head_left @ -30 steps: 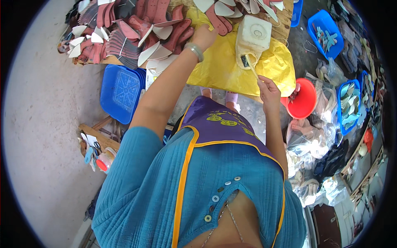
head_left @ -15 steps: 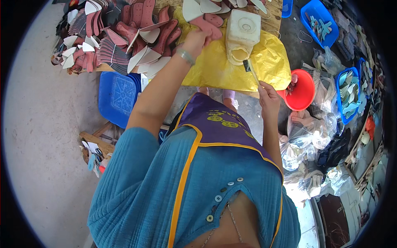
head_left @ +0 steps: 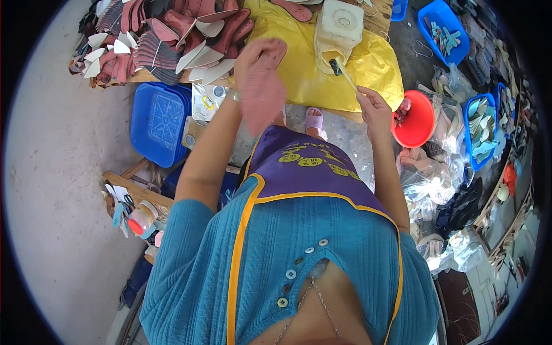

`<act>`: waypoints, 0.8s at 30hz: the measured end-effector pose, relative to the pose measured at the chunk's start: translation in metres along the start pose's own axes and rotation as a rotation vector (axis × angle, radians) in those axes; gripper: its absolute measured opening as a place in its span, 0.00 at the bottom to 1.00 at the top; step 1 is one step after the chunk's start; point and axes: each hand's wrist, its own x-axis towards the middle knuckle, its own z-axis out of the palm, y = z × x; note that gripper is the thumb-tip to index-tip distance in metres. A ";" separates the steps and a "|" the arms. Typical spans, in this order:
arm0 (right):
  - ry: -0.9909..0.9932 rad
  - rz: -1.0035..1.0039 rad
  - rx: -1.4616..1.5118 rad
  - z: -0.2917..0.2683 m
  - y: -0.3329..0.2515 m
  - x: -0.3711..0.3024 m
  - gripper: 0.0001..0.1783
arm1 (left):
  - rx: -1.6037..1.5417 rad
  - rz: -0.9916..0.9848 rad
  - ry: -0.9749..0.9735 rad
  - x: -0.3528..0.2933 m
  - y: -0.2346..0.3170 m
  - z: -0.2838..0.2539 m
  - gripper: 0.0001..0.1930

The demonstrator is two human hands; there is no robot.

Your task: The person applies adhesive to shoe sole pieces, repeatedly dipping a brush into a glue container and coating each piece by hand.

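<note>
My left hand (head_left: 247, 62) is closed on a pink insole (head_left: 263, 98), which is smeared by motion and hangs over the near edge of the yellow sheet (head_left: 299, 75). Pinched in my right hand (head_left: 375, 112) is a brush (head_left: 348, 78) with a pale handle and dark bristles. The bristles are at the cut mouth of a whitish plastic jug (head_left: 339, 26) lying on the sheet. Whether they touch what is inside, I cannot tell. Another pink insole (head_left: 294, 10) lies at the far edge of the sheet.
Heaped pink, white and grey insoles (head_left: 215, 34) cover the table's left side. Stacked blue trays (head_left: 155, 129) stand below. On the right are a red bucket (head_left: 417, 123), blue baskets (head_left: 486, 146) of cut pieces and clear plastic bags (head_left: 428, 178) on the floor.
My left hand has drawn the pink insole back toward me, off the far part of the sheet. The brush has moved forward and slightly left, its bristles now at the jug's mouth.
</note>
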 end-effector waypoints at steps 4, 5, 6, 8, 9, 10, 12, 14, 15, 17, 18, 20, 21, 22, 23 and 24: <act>0.010 0.001 0.012 -0.008 0.002 -0.001 0.13 | 1.605 0.509 -0.244 0.062 -0.009 -0.039 0.18; 0.024 -0.004 0.006 -0.011 0.005 -0.002 0.13 | 1.724 0.442 -0.347 0.068 -0.011 -0.041 0.20; 0.033 -0.009 0.000 -0.014 0.007 -0.003 0.13 | 1.723 0.439 -0.350 0.068 -0.012 -0.045 0.20; 0.063 -0.008 -0.019 -0.021 0.013 -0.004 0.13 | 1.748 0.372 -0.272 0.071 -0.011 -0.038 0.19; 0.079 -0.010 -0.039 -0.024 0.015 -0.003 0.13 | 1.668 0.445 -0.162 0.064 -0.013 -0.036 0.15; 0.094 -0.005 -0.033 -0.027 0.020 -0.002 0.13 | 1.666 0.441 -0.180 0.051 -0.016 -0.028 0.15; 0.185 -0.166 -0.401 -0.031 0.027 0.005 0.15 | 1.559 0.277 0.063 0.015 -0.024 -0.012 0.15; 0.184 -0.199 -0.487 -0.028 0.023 0.012 0.16 | 1.582 0.306 -0.022 -0.028 -0.051 -0.004 0.23; 0.178 -0.238 -0.577 -0.027 0.019 0.015 0.17 | 1.581 0.302 -0.029 -0.040 -0.060 0.010 0.23; 0.164 -0.193 -0.684 -0.019 0.001 0.020 0.17 | 1.795 0.324 -0.023 -0.056 -0.075 0.030 0.24; 0.145 -0.152 -0.788 -0.014 -0.005 0.022 0.17 | 1.792 0.322 -0.023 -0.053 -0.083 0.027 0.24; 0.106 -0.212 -0.887 -0.008 -0.009 0.032 0.17 | 1.865 0.061 -0.120 -0.042 -0.094 0.024 0.23; 0.064 -0.274 -0.979 -0.005 -0.010 0.037 0.17 | 1.861 0.061 -0.113 -0.043 -0.096 0.020 0.23; 0.069 -0.268 -0.983 -0.005 -0.010 0.041 0.17 | 1.752 -0.005 -0.103 -0.042 -0.089 0.026 0.22; 0.053 -0.314 -1.029 -0.002 -0.012 0.045 0.16 | 1.646 -0.067 -0.086 -0.043 -0.080 0.028 0.21; 0.035 -0.361 -1.075 0.001 -0.012 0.049 0.16 | 1.644 -0.067 -0.084 -0.047 -0.074 0.021 0.21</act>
